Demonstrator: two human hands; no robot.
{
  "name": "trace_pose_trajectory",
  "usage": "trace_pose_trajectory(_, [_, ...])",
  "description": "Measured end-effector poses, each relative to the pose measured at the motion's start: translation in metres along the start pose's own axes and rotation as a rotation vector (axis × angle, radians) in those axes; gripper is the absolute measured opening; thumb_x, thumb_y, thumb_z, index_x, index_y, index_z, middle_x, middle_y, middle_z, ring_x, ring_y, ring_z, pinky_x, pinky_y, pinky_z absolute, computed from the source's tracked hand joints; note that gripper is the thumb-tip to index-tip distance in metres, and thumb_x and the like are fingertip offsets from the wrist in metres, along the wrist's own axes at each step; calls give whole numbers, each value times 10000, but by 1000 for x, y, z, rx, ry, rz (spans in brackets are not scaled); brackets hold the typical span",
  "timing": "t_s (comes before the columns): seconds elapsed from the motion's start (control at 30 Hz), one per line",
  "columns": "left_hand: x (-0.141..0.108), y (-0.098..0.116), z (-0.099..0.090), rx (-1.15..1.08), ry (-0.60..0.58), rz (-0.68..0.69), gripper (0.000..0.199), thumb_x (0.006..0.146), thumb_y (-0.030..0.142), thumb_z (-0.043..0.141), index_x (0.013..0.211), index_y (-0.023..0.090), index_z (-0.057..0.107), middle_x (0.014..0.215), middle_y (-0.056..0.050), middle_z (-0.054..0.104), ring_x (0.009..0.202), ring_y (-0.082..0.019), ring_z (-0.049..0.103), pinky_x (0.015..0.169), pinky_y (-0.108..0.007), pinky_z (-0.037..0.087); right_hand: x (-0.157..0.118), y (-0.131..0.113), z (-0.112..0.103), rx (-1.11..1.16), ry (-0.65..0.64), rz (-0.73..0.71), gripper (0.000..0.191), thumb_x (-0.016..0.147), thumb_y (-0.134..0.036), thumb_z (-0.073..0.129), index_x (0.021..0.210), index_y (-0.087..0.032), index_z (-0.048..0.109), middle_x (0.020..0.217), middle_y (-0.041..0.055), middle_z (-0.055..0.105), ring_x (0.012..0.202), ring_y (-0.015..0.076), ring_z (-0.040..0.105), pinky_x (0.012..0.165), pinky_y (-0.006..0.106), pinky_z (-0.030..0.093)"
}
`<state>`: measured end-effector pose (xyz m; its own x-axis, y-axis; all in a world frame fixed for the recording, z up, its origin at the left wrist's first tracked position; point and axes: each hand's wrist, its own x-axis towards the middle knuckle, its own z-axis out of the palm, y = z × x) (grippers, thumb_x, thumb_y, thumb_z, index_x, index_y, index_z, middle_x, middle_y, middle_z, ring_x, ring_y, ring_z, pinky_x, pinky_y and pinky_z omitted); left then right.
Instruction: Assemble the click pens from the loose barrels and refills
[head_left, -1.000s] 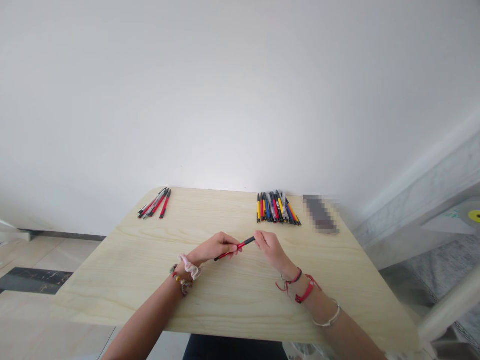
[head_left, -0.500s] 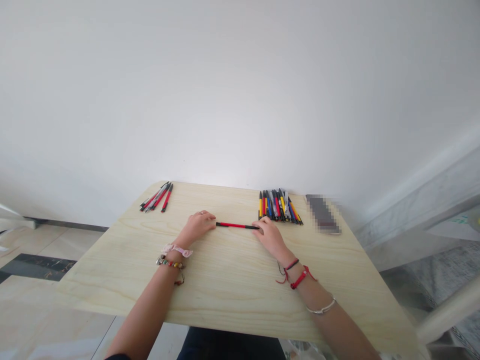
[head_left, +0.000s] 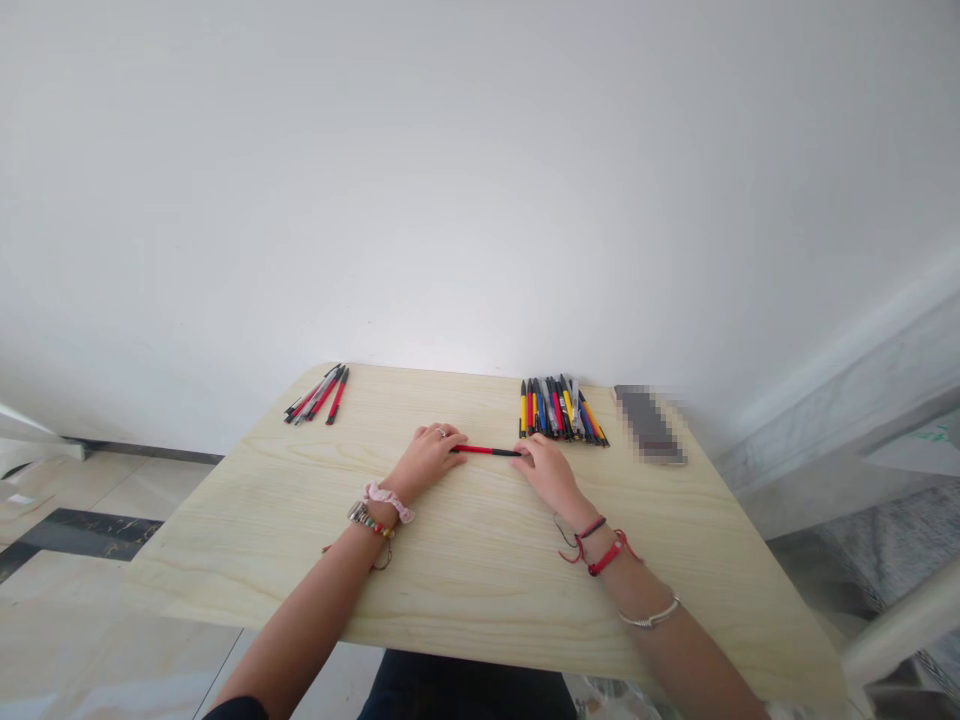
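A red and black pen (head_left: 484, 451) lies level between my two hands over the middle of the table. My left hand (head_left: 431, 459) has its fingers closed around the pen's left end. At the black right end, my right hand (head_left: 546, 466) pinches the tip between thumb and fingers. Just beyond my right hand lies a row of several pens (head_left: 559, 408) in yellow, red, blue, black and clear. Off to the far left rests a smaller bunch of red and clear pens (head_left: 319, 394).
The pale wooden table (head_left: 450, 560) backs onto a white wall (head_left: 480, 200). A blurred-out dark flat object (head_left: 649, 424) lies near the right edge, past the row of pens. Tiled floor (head_left: 67, 610) shows left of the table.
My left hand has moved right and now closes over the pen's left end, which it was beside before. My right hand still pinches the other end.
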<state>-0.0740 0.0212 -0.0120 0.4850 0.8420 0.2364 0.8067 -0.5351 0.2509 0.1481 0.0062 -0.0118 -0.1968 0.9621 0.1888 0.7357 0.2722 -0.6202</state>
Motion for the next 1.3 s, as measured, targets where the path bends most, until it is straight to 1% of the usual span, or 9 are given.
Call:
trace_pose_trajectory(0.1, [4,12,1,95,-12,9,174,830,253,402,844,152,544,850,-67,588,795,-177,544,785,-348,346,1,-3,-1,133,30,27,91,669,-248,567,623,-178,529,583,-14,514,574,131,490,553,252,367])
trace_pose_trajectory(0.23, [2,25,0,46,38,-83,203,856,261,350,874,135,508,677,-40,608,619,-151,549,748,-326,351,1,-10,-4,557,19,186,286,727,-447,457,612,-185,451,482,-46,461,388,82,378,398,212,292])
trace_pose_trajectory(0.37, [-1,45,4,-64,113,-48,180,839,253,396,942,170,518,792,-47,641,687,-145,569,750,-299,356,1,-19,-3,775,-43,275,433,729,-561,380,491,-203,328,361,-73,325,309,56,250,325,202,163])
trace_pose_trajectory(0.57, [-2,62,7,-235,95,-86,190,815,236,419,894,161,576,795,-57,649,715,-154,575,756,-307,378,1,-22,0,857,56,407,458,703,-547,434,465,-226,210,380,-94,171,320,48,150,318,214,96])
trace_pose_trajectory(0.83, [-5,49,-11,-1138,-373,-284,244,735,314,487,704,101,601,598,-13,581,475,-78,505,512,-206,397,-10,-21,-3,580,68,121,439,745,-521,365,438,-219,278,371,-51,264,363,81,263,355,229,206])
trace_pose_trajectory(0.97, [-8,39,-18,-1307,-539,-266,278,707,359,525,691,93,603,590,-19,562,464,-66,472,482,-195,376,-16,-25,-4,568,30,24,460,757,-537,336,434,-212,288,383,-48,273,371,79,260,366,227,208])
trace_pose_trajectory(1.07, [-7,36,-19,-1126,-371,-234,239,727,326,495,713,114,605,621,-15,580,517,-87,514,543,-210,406,-12,-26,-1,615,19,75,472,739,-584,332,452,-210,308,388,-53,281,364,77,265,360,225,203])
trace_pose_trajectory(1.2, [-5,40,-13,-615,-60,-235,211,770,263,435,815,158,612,662,-9,611,579,-111,548,621,-228,412,-5,-25,0,756,73,259,478,685,-620,395,465,-220,256,396,-79,206,342,62,201,338,220,149])
trace_pose_trajectory(1.3, [-6,46,-7,-396,38,-135,225,797,238,402,861,171,606,698,-26,616,626,-128,548,632,-232,402,-3,-27,-2,877,91,385,485,677,-614,420,487,-227,197,412,-94,141,338,52,134,330,219,100])
